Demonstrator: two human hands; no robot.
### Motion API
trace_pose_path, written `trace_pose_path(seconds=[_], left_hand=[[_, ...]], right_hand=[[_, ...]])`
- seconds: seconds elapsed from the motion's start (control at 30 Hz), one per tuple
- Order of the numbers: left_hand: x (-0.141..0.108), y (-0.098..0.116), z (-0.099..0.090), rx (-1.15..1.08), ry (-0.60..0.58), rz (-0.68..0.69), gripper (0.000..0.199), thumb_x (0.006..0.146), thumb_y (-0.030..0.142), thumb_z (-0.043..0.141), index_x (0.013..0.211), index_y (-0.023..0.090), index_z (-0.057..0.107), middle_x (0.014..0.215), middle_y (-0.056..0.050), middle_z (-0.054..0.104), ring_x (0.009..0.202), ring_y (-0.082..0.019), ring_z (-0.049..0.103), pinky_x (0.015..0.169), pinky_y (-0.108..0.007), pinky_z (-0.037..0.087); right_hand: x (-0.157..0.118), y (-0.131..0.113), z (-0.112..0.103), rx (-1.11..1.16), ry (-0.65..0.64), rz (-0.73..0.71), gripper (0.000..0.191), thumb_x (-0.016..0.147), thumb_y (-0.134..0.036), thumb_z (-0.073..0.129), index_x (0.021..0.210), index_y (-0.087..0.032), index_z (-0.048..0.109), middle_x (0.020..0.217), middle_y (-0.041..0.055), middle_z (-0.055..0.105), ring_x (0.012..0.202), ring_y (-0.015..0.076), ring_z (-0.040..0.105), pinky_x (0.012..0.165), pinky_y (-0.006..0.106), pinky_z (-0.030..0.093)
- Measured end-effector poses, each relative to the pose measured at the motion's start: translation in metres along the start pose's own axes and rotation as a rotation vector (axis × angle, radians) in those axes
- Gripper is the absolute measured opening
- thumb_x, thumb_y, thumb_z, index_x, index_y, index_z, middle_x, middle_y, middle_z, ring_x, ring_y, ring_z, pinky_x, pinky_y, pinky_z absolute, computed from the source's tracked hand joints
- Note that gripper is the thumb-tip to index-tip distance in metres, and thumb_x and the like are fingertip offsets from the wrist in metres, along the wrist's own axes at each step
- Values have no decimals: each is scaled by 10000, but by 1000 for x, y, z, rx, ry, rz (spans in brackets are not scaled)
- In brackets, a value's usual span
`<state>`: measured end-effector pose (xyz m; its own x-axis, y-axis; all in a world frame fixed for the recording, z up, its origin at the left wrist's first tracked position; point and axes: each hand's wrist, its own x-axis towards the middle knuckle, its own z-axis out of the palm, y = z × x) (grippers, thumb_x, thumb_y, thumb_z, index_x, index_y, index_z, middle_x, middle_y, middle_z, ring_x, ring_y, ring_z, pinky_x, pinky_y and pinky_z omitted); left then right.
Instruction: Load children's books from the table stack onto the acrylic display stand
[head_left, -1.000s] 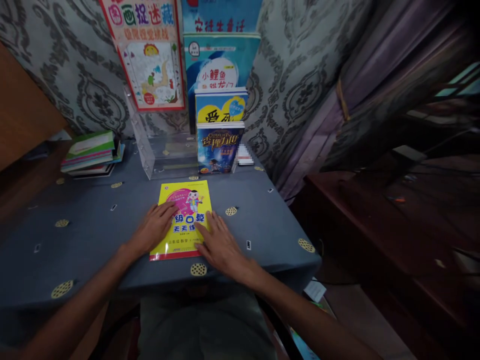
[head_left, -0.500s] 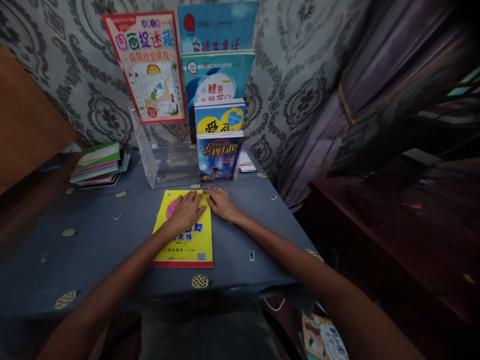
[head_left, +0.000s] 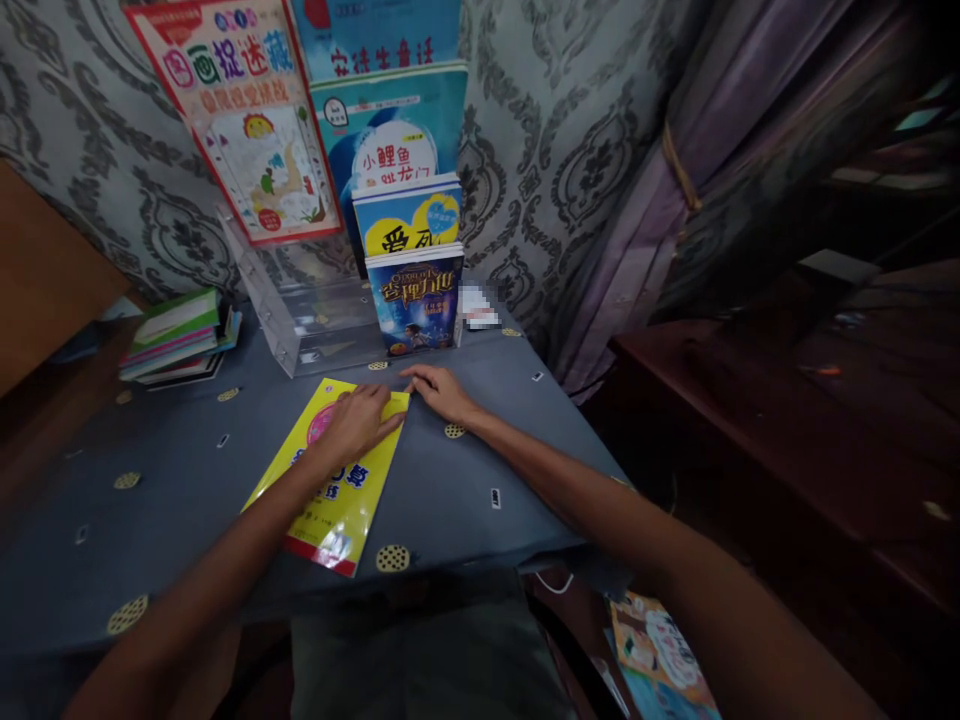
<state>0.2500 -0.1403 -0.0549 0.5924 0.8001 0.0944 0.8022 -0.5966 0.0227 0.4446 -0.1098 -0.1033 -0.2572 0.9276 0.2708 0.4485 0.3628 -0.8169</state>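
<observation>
A yellow workbook (head_left: 360,505) with a red bottom strip lies askew on the cloth-covered desk, its cover facing up. My left hand (head_left: 354,425) rests palm down across the upper part of the cover, fingers stretched toward the top edge, hiding part of the pink circle and the title. At the upper right corner of the workbook is my right hand (head_left: 444,394), its thumb and curled index finger closed at the corner. The rest of its fingers are tucked out of sight.
Behind stands a clear acrylic rack (head_left: 259,290) with several upright books, a blue one (head_left: 416,300) in front and a red-bordered one (head_left: 255,130) at left. A book stack (head_left: 180,338) lies at the left. A dark red cabinet (head_left: 697,400) stands right of the desk.
The workbook has turned askew, its bottom edge swinging left and toward me. My left hand stays on it, while my right fingers have curled in at its corner. The view has shifted.
</observation>
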Motion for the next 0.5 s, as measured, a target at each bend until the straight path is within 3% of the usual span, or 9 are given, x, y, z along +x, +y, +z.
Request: trace_pose_path(seconds=[0.2, 0.37, 0.5], left_hand=[[4, 32, 3, 125, 30, -107, 275, 973, 381, 483, 1041, 141, 598, 1035, -157, 678, 995, -293, 630, 856, -417, 511], [2, 37, 6, 126, 42, -140, 235, 962, 319, 491, 1008, 128, 621, 1056, -174, 649, 1043, -320, 588, 875, -448, 504], [4, 37, 8, 161, 73, -105, 229, 955, 292, 488, 953, 141, 661, 961, -157, 672, 961, -305, 601, 824, -425, 520]], right_hand=[[-10, 1, -6, 47, 1, -30, 322, 952, -121, 445, 1170, -168, 678, 958, 55, 779, 927, 175, 721, 900, 335, 527], [-13, 1, -9, -8, 63, 13, 308, 969, -152, 443, 1179, -194, 665, 962, 40, 785, 959, 179, 720, 939, 360, 514], [-13, 2, -9, -17, 70, 25, 317, 973, -161, 441, 1208, -184, 653, 972, 46, 786, 960, 178, 717, 934, 343, 509]])
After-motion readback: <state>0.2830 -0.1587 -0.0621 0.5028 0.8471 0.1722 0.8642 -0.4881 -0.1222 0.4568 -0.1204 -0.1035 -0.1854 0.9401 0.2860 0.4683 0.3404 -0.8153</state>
